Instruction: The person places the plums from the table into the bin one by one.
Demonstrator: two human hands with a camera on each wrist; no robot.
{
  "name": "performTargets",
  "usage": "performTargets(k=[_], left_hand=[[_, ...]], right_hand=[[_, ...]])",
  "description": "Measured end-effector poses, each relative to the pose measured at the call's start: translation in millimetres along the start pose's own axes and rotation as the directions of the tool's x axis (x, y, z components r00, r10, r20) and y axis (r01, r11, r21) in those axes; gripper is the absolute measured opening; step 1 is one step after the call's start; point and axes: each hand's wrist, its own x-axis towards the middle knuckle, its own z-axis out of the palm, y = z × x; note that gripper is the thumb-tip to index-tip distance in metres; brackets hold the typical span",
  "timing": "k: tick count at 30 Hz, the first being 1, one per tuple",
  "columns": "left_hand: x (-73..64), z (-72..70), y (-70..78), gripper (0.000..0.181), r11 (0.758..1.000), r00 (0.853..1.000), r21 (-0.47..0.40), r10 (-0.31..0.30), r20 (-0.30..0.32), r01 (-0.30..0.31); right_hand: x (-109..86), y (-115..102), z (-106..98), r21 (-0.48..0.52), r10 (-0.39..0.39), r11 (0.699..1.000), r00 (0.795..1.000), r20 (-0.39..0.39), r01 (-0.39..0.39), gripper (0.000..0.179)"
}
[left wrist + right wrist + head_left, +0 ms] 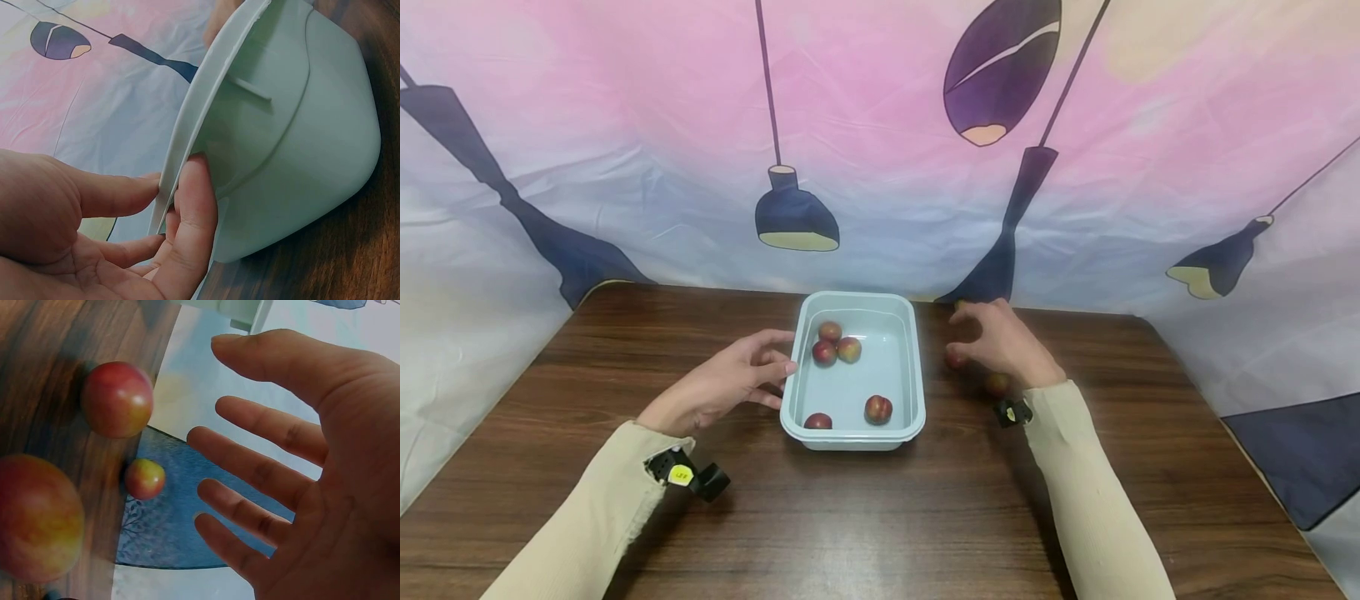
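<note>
You seem to be at the reach for another loose fruit. Your left grip (722, 381) pinches the rim of the pale tub (853, 436), which stands on the counter (850, 525) with five fruits (877, 409) inside. Your right grip (1000, 339) holds nothing, its fingers spread apart and thumb clear. Around it are three loose fruits: one by the thumb (957, 358), one near the wrist (997, 385), one farther back (961, 306). The next move likely calls for closing those fingers round one while the rim stays steady. The yellow sticker (681, 475) at your left wrist carries marks too small to read surely.
</note>
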Motion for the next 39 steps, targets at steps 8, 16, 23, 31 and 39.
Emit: performTargets(k=[8,16,23,31,39], left_hand=[[-1.2,-0.2,-0.2,0.061,1.0,1.0,0.005,-0.004,-0.002,0.004],[-0.6,0.1,-0.3,0.061,1.0,1.0,0.007,-0.005,0.001,0.005],[1.4,0.1,1.2,0.061,1.0,1.0,0.009,-0.008,-0.003,0.008],[1.0,-0.6,0.0,0.061,1.0,1.0,0.006,-0.008,-0.003,0.008],[1.5,-1.1,-1.2,0.061,1.0,1.0,0.003,-0.008,0.0,0.008]], right_hand=[[1.5,8,6,-0.019,-0.035,0.999,0.999,0.026,0.035,0.043],[3.2,13,9,-0.037,-0.045,0.998,0.998,0.039,0.046,0.039],[5.5,16,10,-0.045,-0.053,0.997,0.997,0.061,0.055,0.033],[8.5,16,15,-0.05,-0.064,0.996,0.995,0.079,0.069,0.026],[10.1,17,18,-0.061,-0.052,0.997,0.995,0.087,0.057,0.021]])
